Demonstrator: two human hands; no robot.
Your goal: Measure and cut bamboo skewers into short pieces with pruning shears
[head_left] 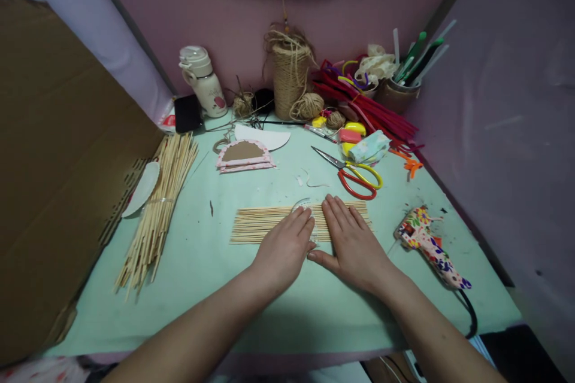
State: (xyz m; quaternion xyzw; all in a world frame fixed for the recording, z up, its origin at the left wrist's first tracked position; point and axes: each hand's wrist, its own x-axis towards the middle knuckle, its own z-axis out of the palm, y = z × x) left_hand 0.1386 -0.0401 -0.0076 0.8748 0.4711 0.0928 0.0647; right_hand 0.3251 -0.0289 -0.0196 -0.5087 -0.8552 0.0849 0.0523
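Side by side on the table lies a row of thin wooden sticks (256, 225), running left to right in front of me. My left hand (285, 242) rests flat across the middle of the row, fingers stretched out. Partly under its fingertips is a clear protractor (302, 202), its curved edge showing at the top and its lower part mostly hidden. To the right of it, my right hand (353, 242) lies palm down on the sticks, fingers extended and thumb pointing towards the left hand. Neither hand is wrapped around anything.
A bundle of sticks (157, 209) lies left beside a cardboard sheet (54, 161). Scissors (354, 173) lie beyond my right hand, a floral glue gun (431, 245) to its right. A bottle (206, 84), twine spool (290, 81) and red strips (372, 111) line the back.
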